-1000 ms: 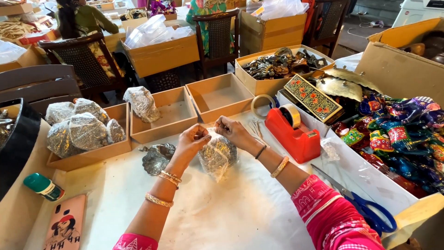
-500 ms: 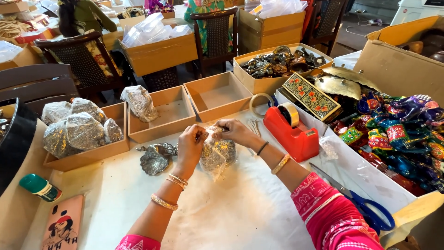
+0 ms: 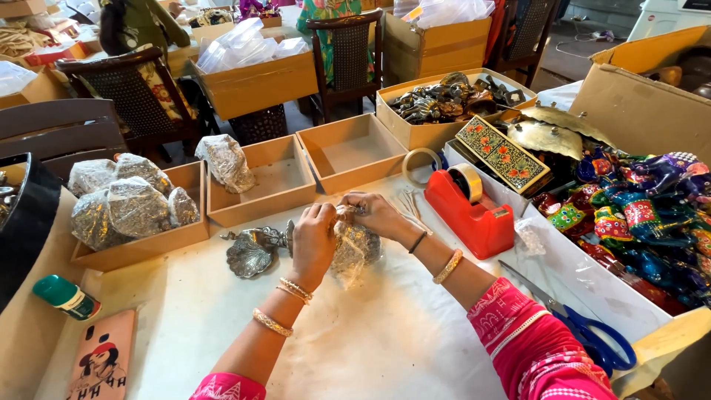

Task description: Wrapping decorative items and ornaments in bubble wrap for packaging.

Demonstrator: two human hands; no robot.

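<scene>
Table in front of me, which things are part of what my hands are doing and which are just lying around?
In hand:
left hand
right hand
clear bagged metal piece

Lying about:
silver leaf dish
red tape dispenser
blue scissors
green-capped bottle
wrapped pieces in the tray

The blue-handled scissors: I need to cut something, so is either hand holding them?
No, the blue-handled scissors lie on the table's right edge, while both hands grip the clear bagged metal piece.
</scene>
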